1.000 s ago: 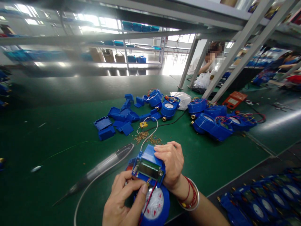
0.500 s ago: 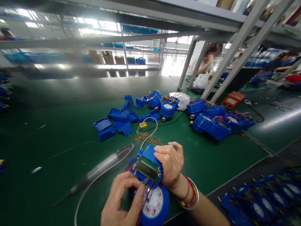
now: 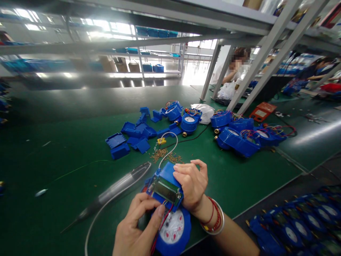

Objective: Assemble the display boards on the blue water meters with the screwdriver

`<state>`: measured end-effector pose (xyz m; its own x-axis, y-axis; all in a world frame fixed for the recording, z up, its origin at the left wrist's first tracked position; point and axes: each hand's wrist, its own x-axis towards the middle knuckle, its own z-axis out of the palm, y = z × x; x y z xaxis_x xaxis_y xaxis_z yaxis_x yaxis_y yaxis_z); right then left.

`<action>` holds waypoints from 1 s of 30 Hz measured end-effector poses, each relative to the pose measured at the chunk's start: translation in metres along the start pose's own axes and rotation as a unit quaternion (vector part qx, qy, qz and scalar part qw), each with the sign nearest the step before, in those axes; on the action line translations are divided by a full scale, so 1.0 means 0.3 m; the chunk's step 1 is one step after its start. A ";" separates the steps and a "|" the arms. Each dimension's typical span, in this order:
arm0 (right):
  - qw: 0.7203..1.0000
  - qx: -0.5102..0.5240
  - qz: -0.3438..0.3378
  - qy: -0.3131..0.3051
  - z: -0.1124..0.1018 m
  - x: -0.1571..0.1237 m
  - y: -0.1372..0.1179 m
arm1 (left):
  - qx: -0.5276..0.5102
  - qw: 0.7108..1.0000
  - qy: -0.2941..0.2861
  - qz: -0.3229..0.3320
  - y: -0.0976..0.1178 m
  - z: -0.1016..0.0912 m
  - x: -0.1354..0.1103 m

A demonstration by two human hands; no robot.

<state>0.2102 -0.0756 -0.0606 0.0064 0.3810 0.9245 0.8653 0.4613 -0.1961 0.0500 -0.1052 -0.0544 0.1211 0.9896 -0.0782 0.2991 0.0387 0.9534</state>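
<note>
Barely changed: left hand (image 3: 137, 225) still by wires (image 3: 165, 202), right hand (image 3: 193, 181) holding display housing (image 3: 167, 172).

Bright windows (image 3: 121, 27) behind metal racks (image 3: 139, 53); glare-streaked floor (image 3: 195, 74).

This is a factory workshop for assembling meters: on a long green bench (image 3: 66, 142) an opened meter (image 3: 172, 225) shows its circuit board and wires, near a heap of small brass-coloured screws (image 3: 160, 155), a corded screwdriver (image 3: 119, 186) and a scatter of loose blue casing parts (image 3: 142, 129). Similar blue units (image 3: 291, 234) stand in close rows at the lower right, which points to work in batches. Grey metal framing (image 3: 211, 71) rises from the bench, another person (image 3: 232, 74) sits beyond it, and racks (image 3: 141, 64) with blue bins (image 3: 158, 68) and cardboard boxes (image 3: 134, 67) fill the bright hall behind.
</note>
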 end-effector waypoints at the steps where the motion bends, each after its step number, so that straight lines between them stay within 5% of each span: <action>1: 1.000 0.001 -0.003 -0.001 0.000 0.001 -0.001 | -0.003 1.000 -0.014 -0.004 0.002 -0.005 0.003; 10: 0.999 0.025 0.019 -0.007 0.006 -0.007 -0.006 | -0.001 0.999 -0.031 0.025 0.000 -0.022 0.023; 20: 0.999 0.036 0.023 0.000 0.009 -0.005 -0.008 | 0.168 0.978 -0.077 0.097 -0.057 -0.046 0.042; 30: 0.998 0.055 0.029 -0.001 0.014 -0.008 -0.014 | 0.064 0.996 -0.045 0.043 -0.026 -0.036 0.035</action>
<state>0.2045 -0.0752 -0.0633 0.0545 0.4107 0.9102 0.8038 0.5228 -0.2840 0.0388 -0.0937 -0.0597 0.2337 0.9719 -0.0294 0.4016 -0.0690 0.9132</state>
